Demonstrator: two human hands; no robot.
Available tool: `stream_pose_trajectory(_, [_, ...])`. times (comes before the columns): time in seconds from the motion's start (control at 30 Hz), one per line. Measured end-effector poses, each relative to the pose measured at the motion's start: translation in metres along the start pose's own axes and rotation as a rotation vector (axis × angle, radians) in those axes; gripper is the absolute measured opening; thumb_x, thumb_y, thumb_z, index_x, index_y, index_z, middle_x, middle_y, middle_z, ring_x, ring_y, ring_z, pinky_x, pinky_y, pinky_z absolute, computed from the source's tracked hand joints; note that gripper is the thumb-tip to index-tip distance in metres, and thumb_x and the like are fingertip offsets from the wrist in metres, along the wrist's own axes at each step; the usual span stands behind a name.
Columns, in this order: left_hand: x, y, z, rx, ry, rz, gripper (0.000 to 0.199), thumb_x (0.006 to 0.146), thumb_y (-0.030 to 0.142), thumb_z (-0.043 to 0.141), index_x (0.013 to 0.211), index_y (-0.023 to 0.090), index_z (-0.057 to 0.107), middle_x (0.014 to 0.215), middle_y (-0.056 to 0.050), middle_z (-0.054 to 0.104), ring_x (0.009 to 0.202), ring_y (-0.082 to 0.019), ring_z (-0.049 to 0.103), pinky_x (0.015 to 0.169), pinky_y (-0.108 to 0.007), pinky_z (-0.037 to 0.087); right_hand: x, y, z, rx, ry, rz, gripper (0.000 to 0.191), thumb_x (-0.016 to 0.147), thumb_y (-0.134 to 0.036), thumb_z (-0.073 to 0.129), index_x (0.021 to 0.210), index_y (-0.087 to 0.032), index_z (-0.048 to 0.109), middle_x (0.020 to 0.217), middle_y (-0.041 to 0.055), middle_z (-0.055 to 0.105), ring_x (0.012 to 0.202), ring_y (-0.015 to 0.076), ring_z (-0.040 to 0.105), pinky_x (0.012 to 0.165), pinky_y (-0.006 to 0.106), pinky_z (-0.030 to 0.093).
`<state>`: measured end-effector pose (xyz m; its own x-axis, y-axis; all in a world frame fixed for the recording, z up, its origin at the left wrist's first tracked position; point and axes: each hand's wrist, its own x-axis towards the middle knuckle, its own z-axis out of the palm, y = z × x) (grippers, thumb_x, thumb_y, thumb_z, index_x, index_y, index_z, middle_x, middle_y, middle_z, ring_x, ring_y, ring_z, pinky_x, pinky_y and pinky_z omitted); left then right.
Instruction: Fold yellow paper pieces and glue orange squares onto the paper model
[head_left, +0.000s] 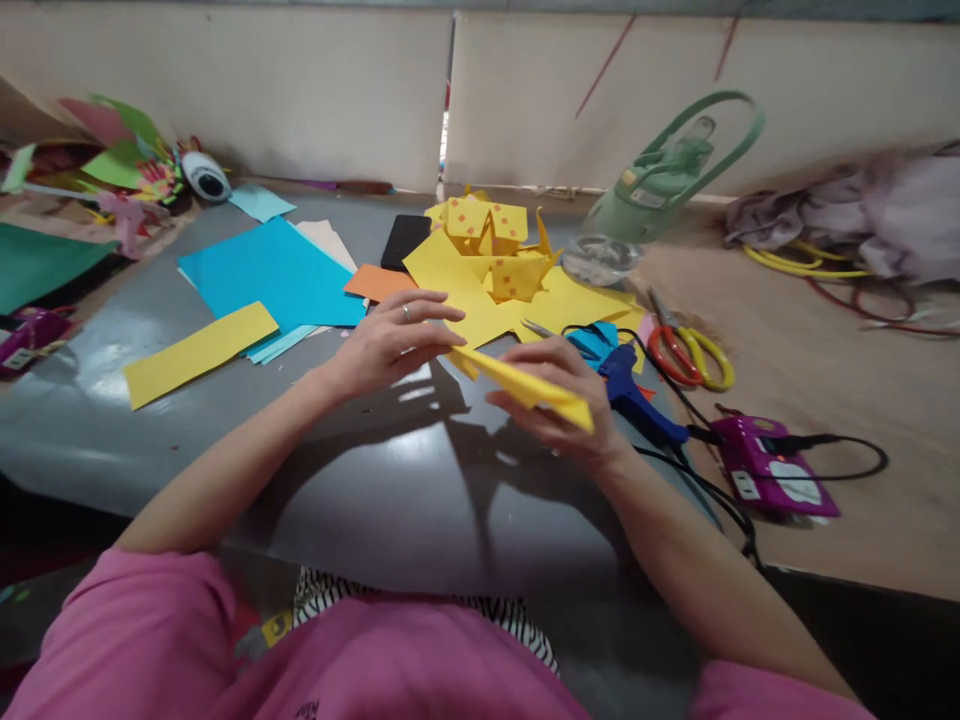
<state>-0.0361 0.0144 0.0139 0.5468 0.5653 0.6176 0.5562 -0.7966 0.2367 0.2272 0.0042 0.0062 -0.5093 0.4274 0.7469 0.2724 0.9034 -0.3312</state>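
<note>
Folded paper (529, 384) looks matt — the tabletop (352, 490), smooth and glossy.

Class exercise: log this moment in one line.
right hand: holds folded yellow paper | left hand: fingertips at its left end | beside right hand: blue glue gun

Pink top (420, 665), plain matte fabric, loose cut; left sleeve (154, 625) wide and short, softly creased, ends near the elbow, right sleeve (772, 690) same pink, mostly cropped by the frame edge. Small dark lettering (307, 709) low on the front, cut off at the bottom, only partly readable. Thin silvery ring on one finger of the left grip (394, 335), forearms bare, black-and-white striped fabric (324, 592) over the lap, garment type unclear.
</note>
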Motion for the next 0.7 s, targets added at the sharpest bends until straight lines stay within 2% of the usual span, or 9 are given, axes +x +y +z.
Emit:
stream_pose_trajectory(0.07, [-0.018,0.007,0.001,0.102,-0.016,0.04,0.024,0.103,0.03,0.052,0.105,0.024,0.075,0.122,-0.008,0.076,0.117,-0.02,0.067,0.1,-0.038,0.054,0.0,-0.007,0.003,-0.053,-0.115,-0.213,0.016,0.094,-0.016,0.065,0.107,-0.024,0.07,0.098,0.0039,0.075,0.084,0.0173,0.066,0.077,0.033,0.054])
stream_pose_trajectory(0.17, [-0.046,0.018,0.001,0.163,-0.138,0.097,0.027,0.104,0.021,0.047,0.11,0.021,0.073,0.118,-0.008,0.077,0.107,-0.017,0.072,0.097,-0.034,0.056,0.0,-0.015,0.012,-0.078,-0.328,-0.34,0.019,0.096,-0.01,0.057,0.106,-0.019,0.071,0.095,0.0054,0.077,0.082,0.0169,0.065,0.076,0.03,0.051])
stream_pose_trajectory(0.3, [-0.074,0.031,0.001,0.129,-0.283,0.1,0.034,0.106,0.019,0.038,0.122,0.018,0.068,0.121,-0.01,0.077,0.109,-0.017,0.073,0.102,-0.034,0.055,-0.002,-0.019,0.019,-0.013,-0.607,-0.279,0.021,0.099,-0.018,0.054,0.113,-0.015,0.07,0.105,0.0099,0.077,0.092,0.0207,0.068,0.08,0.034,0.049])
stream_pose_trajectory(0.43, [-0.088,0.045,-0.002,0.094,-0.27,0.035,0.031,0.104,0.016,0.042,0.121,0.016,0.068,0.124,-0.011,0.075,0.113,-0.018,0.072,0.103,-0.035,0.056,0.001,-0.018,0.01,0.171,-0.809,-0.119,0.045,0.094,-0.045,0.067,0.13,-0.018,0.064,0.125,0.013,0.073,0.115,0.0265,0.064,0.095,0.042,0.048])
stream_pose_trajectory(0.47, [-0.09,0.049,-0.002,0.09,-0.263,0.037,0.03,0.103,0.016,0.044,0.121,0.016,0.067,0.125,-0.011,0.075,0.113,-0.019,0.073,0.103,-0.035,0.056,0.003,-0.018,0.006,0.212,-0.82,-0.093,0.05,0.091,-0.049,0.07,0.131,-0.019,0.064,0.127,0.0126,0.072,0.118,0.0269,0.063,0.098,0.043,0.047])
stream_pose_trajectory(0.53, [-0.093,0.056,-0.003,0.094,-0.26,0.041,0.029,0.103,0.018,0.046,0.124,0.015,0.066,0.126,-0.01,0.075,0.113,-0.019,0.073,0.103,-0.036,0.056,0.006,-0.017,0.0,0.224,-0.783,-0.009,0.046,0.092,-0.049,0.069,0.127,-0.02,0.067,0.125,0.0116,0.072,0.117,0.0261,0.063,0.099,0.043,0.048])
stream_pose_trajectory(0.63, [-0.094,0.064,-0.004,0.118,-0.263,0.021,0.03,0.104,0.021,0.047,0.127,0.016,0.065,0.129,-0.01,0.074,0.115,-0.019,0.072,0.103,-0.036,0.055,0.01,-0.016,-0.006,0.046,-0.667,0.172,0.028,0.099,-0.038,0.058,0.112,-0.018,0.072,0.106,0.0113,0.074,0.1,0.0239,0.067,0.086,0.038,0.052])
stream_pose_trajectory(0.7, [-0.094,0.067,-0.003,0.135,-0.269,0.022,0.031,0.104,0.025,0.048,0.129,0.015,0.064,0.132,-0.011,0.072,0.116,-0.02,0.071,0.103,-0.036,0.055,0.009,-0.019,-0.007,-0.058,-0.652,0.211,0.027,0.102,-0.031,0.053,0.106,-0.016,0.074,0.097,0.0113,0.073,0.09,0.0224,0.068,0.077,0.034,0.052])
